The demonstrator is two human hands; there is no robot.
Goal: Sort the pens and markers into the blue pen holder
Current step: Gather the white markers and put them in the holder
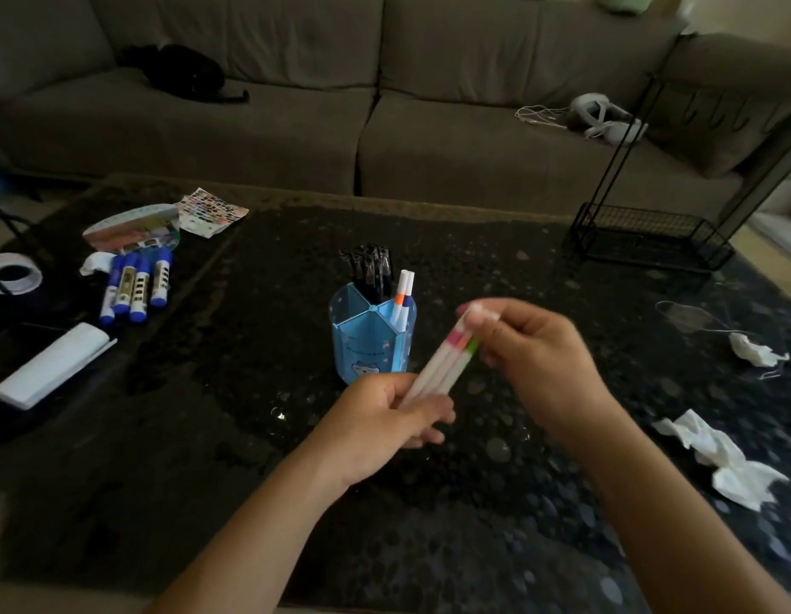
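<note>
The blue pen holder stands upright mid-table, divided into compartments. Several black pens fill its back compartment, and two white markers with orange and blue bands stand in the right one. Just in front of it, my left hand grips the lower ends of a small bundle of white markers with pink and green bands. My right hand pinches the top end of that bundle. Several blue markers lie at the table's far left.
A dark glass table carries a tape roll, a white case, sticker sheets, crumpled tissues at right and a black wire rack at the back right. A grey sofa lies behind.
</note>
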